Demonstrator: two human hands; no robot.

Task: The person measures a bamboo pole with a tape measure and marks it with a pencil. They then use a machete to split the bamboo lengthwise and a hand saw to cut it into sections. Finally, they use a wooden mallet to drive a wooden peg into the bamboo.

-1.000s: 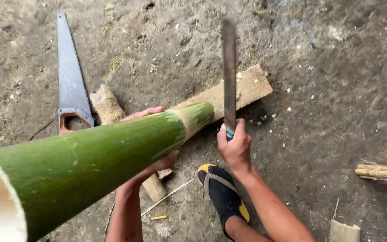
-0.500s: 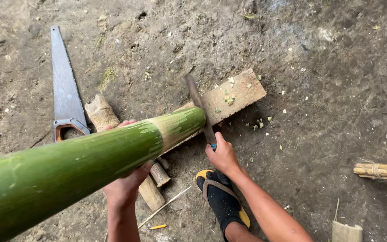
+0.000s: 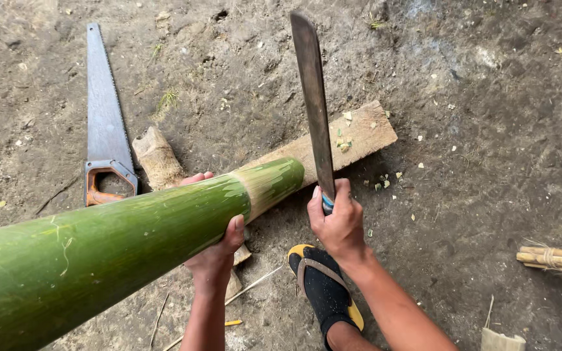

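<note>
Right of my blade [image 3: 313,104] the dirt ground [image 3: 489,130] lies open out to the tied stick bundle [image 3: 554,257] at the right edge. Left, the green bamboo [image 3: 118,247] bars the way; the plank [image 3: 352,136] lies beyond its tip. Far left, the handsaw [image 3: 105,123] and a wood chunk [image 3: 157,156] crowd the ground. My sandalled foot [image 3: 323,286] blocks the near middle.

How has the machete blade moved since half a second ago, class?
Yes. The machete, gripped by the right hand, has swung up from the bamboo tip to stand upright above the plank.

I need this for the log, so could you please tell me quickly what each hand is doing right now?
Left hand: closed around the green bamboo pole, gripping it from below.
Right hand: closed on the machete handle, blade raised.
</note>
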